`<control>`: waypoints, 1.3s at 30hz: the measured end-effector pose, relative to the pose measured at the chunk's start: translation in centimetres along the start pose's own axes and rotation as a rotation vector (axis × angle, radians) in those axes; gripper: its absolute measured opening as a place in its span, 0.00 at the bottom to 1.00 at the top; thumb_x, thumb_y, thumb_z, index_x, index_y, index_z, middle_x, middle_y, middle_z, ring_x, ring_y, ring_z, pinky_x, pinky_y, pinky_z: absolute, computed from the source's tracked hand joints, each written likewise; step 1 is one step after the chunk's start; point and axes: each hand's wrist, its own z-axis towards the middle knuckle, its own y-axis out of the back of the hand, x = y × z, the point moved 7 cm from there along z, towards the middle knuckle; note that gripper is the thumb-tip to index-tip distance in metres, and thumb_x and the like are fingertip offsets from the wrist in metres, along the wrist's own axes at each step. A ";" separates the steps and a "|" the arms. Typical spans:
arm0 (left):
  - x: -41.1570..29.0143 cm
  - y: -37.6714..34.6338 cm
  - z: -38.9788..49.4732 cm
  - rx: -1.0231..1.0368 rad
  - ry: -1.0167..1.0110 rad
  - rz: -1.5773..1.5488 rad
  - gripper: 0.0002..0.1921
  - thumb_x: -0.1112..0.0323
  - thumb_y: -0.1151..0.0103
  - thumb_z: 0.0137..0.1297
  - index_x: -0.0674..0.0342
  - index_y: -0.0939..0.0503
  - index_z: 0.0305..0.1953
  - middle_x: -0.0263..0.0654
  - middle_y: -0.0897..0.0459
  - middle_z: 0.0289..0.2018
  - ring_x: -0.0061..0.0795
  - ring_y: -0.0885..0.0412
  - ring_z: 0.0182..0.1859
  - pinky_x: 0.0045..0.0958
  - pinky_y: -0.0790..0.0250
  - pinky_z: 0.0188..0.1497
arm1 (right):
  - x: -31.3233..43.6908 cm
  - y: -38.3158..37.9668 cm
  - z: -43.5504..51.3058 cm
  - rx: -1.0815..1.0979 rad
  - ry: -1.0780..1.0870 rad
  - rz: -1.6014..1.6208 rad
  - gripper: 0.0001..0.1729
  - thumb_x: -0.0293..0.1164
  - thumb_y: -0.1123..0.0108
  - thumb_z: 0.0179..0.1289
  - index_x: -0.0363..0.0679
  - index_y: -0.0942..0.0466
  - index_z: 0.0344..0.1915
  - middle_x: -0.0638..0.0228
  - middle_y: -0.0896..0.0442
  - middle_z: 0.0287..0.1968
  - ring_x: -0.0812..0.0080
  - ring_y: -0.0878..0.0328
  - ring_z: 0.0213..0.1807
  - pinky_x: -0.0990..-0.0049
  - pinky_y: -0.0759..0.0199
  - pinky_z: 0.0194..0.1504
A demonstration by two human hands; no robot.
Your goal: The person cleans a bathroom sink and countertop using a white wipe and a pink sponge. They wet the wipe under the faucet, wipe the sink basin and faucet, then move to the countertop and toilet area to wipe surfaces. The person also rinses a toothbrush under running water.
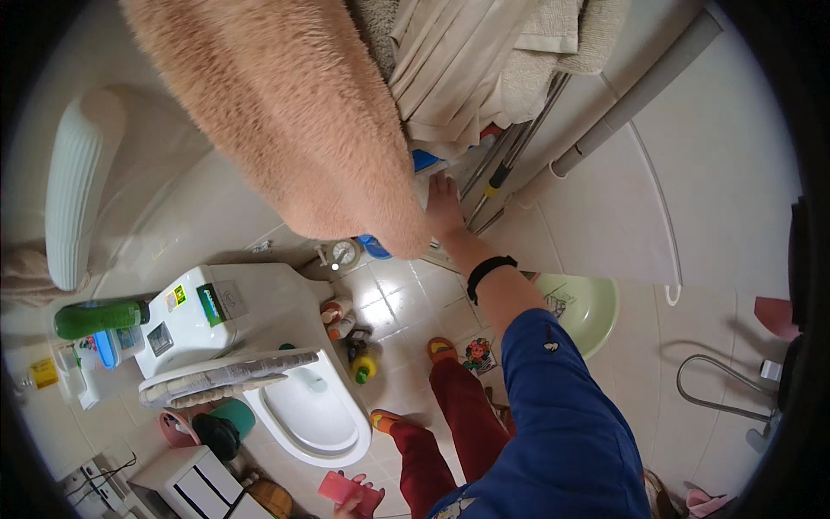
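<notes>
At the bottom of the view, my left hand (353, 503) grips a flat pink rectangular object (342, 488). My right arm, in a blue sleeve with a black wristband (491, 276), stretches up toward the wall. My right hand (444, 206) is beside the lower end of a fluffy peach towel (311, 123), its back toward me and its palm hidden. Just above its fingertips shows a blue object (425, 159), partly covered by hanging beige cloth (454, 71). Metal poles (499, 175) lean to the right of this hand.
A white toilet (318, 415) with a raised, padded lid stands at left. Several bottles (364, 364) sit on the tiled floor (415, 311) by it. A pale green basin (593, 314) lies right of my arm. A grey pipe (635, 97) crosses the upper right.
</notes>
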 end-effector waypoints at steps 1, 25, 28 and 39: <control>-0.1 -0.6 -0.2 -0.002 -0.001 0.000 0.40 0.75 0.42 0.49 0.53 0.46 0.65 0.44 0.33 0.56 0.45 0.33 0.56 0.59 0.40 0.58 | 0.5 -0.5 0.0 0.002 0.020 -0.116 0.30 0.23 0.55 0.58 0.28 0.43 0.62 0.49 0.39 0.62 0.52 0.48 0.65 0.66 0.46 0.63; -0.1 -2.6 -0.1 -0.040 -0.024 -0.058 0.40 0.77 0.42 0.48 0.53 0.45 0.65 0.43 0.33 0.57 0.43 0.34 0.56 0.58 0.45 0.61 | 2.0 -2.2 1.2 0.046 0.298 0.448 0.16 0.23 0.53 0.56 0.35 0.28 0.45 0.55 0.24 0.47 0.62 0.27 0.52 0.66 0.29 0.50; -0.1 -2.5 -0.2 -0.066 -0.008 -0.048 0.39 0.77 0.42 0.48 0.52 0.45 0.64 0.42 0.33 0.57 0.42 0.34 0.56 0.57 0.45 0.61 | -1.5 -2.1 1.7 0.104 0.134 0.310 0.16 0.24 0.53 0.56 0.35 0.28 0.46 0.55 0.24 0.47 0.61 0.28 0.53 0.66 0.29 0.51; 0.7 -2.2 -0.2 -0.059 0.032 -0.105 0.38 0.77 0.43 0.49 0.55 0.43 0.64 0.40 0.30 0.53 0.33 0.29 0.46 0.53 0.44 0.62 | 1.1 -2.5 1.3 0.058 0.122 0.594 0.17 0.22 0.55 0.56 0.37 0.27 0.46 0.53 0.24 0.48 0.56 0.26 0.51 0.64 0.31 0.51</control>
